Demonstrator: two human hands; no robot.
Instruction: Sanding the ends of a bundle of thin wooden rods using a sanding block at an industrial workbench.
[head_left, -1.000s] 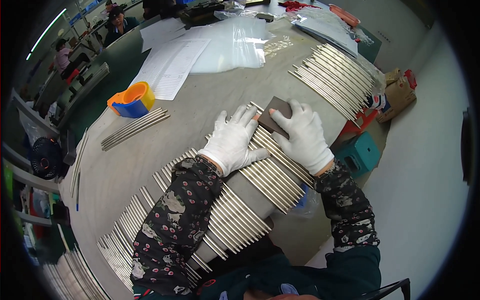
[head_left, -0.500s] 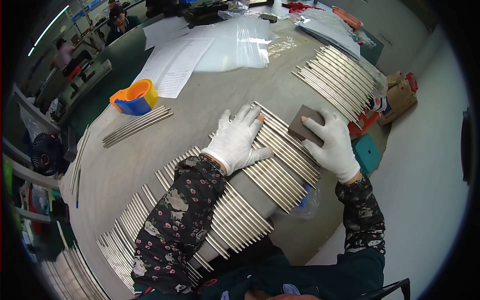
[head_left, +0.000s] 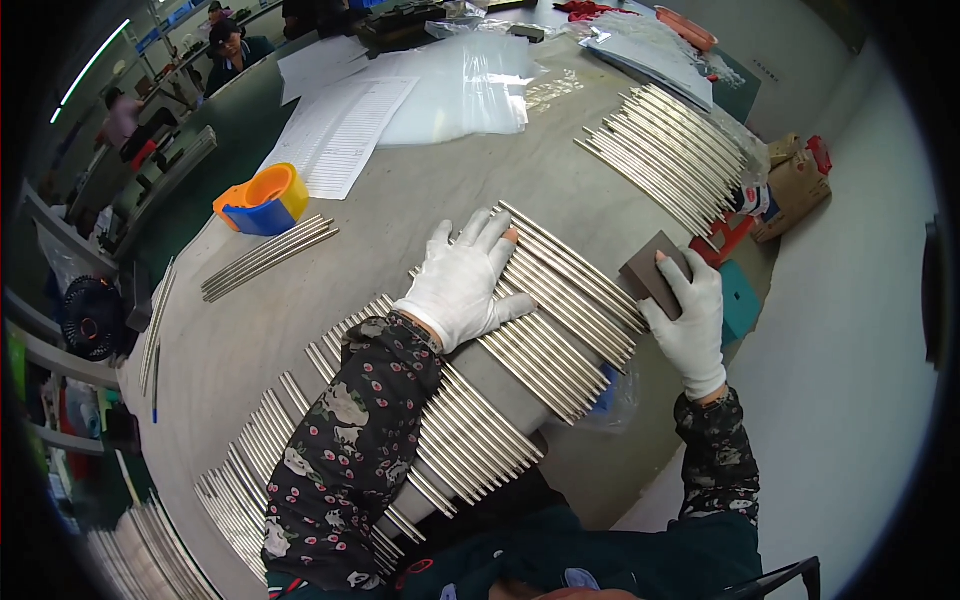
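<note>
My left hand point(head_left: 465, 275), in a white glove with some bare fingertips, lies flat with fingers spread over the upper ends of a row of thin silvery metal rods point(head_left: 555, 365). Its fingertips touch the rods near the far end of the row. In my right hand point(head_left: 692, 325), gloved the same way, is a brown-grey sanding block point(head_left: 656, 275), gripped between thumb and fingers. The block is tilted and held just beyond the rods' right ends. Further groups of rods point(head_left: 480, 435) lie side by side toward me, partly hidden under my left forearm.
Another bundle of rods point(head_left: 670, 160) lies at the far right. On the left are a few loose rods point(head_left: 270, 258) and an orange-and-blue tape dispenser point(head_left: 262, 200). Printed sheets point(head_left: 345, 140) and clear plastic bags point(head_left: 450, 95) cover the back. A teal stool point(head_left: 740, 300) stands beyond the right edge.
My right hand has moved right with the sanding block, off the rods toward the table's right edge, and the block has turned. My left hand stays flat on the rods.
</note>
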